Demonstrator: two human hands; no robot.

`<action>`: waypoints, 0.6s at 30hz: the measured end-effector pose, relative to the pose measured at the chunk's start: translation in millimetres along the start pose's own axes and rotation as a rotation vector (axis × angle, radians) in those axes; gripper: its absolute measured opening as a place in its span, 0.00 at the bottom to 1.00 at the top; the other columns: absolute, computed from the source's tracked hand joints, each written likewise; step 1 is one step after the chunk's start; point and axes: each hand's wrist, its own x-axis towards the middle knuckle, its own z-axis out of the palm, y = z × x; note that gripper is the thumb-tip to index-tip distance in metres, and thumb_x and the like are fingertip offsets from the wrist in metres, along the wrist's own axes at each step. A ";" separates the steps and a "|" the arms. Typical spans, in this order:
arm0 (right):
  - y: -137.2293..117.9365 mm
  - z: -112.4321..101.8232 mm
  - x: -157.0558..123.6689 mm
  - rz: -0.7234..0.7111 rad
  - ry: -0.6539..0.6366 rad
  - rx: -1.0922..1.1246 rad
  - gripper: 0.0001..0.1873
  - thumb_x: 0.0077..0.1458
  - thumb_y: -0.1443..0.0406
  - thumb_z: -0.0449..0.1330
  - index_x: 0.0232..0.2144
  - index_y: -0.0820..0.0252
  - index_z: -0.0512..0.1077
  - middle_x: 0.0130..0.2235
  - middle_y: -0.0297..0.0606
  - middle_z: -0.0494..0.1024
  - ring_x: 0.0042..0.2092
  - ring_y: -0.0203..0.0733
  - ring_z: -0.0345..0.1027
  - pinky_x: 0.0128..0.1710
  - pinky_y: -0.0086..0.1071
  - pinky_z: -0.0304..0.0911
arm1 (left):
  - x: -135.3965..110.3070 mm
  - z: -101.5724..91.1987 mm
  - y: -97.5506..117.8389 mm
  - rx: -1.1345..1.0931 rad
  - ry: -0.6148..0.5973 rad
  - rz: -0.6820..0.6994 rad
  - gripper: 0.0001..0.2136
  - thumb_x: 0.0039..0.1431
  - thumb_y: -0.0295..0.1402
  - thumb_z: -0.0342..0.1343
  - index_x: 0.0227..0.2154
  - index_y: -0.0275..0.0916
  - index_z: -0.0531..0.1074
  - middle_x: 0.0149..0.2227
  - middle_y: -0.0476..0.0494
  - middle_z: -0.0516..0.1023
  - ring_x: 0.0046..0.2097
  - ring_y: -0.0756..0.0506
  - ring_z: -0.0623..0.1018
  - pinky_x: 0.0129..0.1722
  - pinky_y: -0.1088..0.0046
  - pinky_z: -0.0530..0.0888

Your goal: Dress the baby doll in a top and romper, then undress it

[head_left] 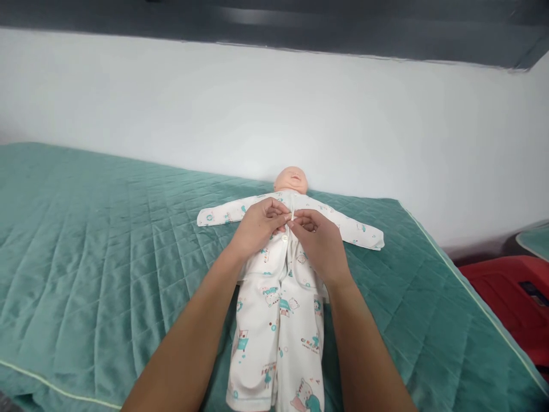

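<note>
Bare forearms [189, 337] flank printed white trousers [255, 355] as the left hand [259, 224] and right hand [321, 237] pinch the matching top [274, 257] below a doll's head [291, 179].

1 doll [291, 179], 1 PJ top [274, 254], 1 btm [295, 329]

Pinches the front edge of a white printed top [273, 260] with the left hand [259, 227] and right hand [321, 237] held close together, near a pale button [285, 238]. Works over a doll [290, 181] lying face up on a green quilted cover [128, 240] beside a white wall [171, 109], with sleeves [225, 214] stretched out to both sides and matching trousers [257, 343] below. Has a red object [506, 292] past the cover's right edge and a dark panel [274, 24] high on the wall.
</note>
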 end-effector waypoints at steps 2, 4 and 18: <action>0.2 1.0 -0.5 -0.018 0.011 -0.075 0.11 0.53 0.61 0.64 0.40 0.55 0.75 0.35 0.33 0.80 0.33 0.38 0.71 0.38 0.35 0.65 | -0.1 -1.6 -0.9 -0.005 -0.024 0.016 0.06 0.58 0.32 0.59 0.37 0.37 0.73 0.27 0.50 0.75 0.28 0.52 0.74 0.29 0.77 0.69; 1.1 2.4 -0.8 -0.036 0.015 -0.130 0.12 0.53 0.60 0.64 0.41 0.54 0.75 0.36 0.32 0.80 0.33 0.38 0.71 0.38 0.36 0.64 | -0.9 -2.3 -0.5 0.001 -0.033 0.029 0.07 0.59 0.33 0.58 0.38 0.37 0.73 0.27 0.50 0.75 0.28 0.53 0.74 0.28 0.77 0.68; 1.2 2.8 -1.3 -0.040 -0.019 -0.210 0.10 0.54 0.63 0.62 0.41 0.52 0.72 0.34 0.31 0.80 0.34 0.40 0.73 0.37 0.36 0.63 | -0.8 7.2 -2.8 0.116 0.051 0.061 0.10 0.55 0.30 0.60 0.40 0.39 0.72 0.31 0.51 0.75 0.31 0.52 0.74 0.34 0.75 0.69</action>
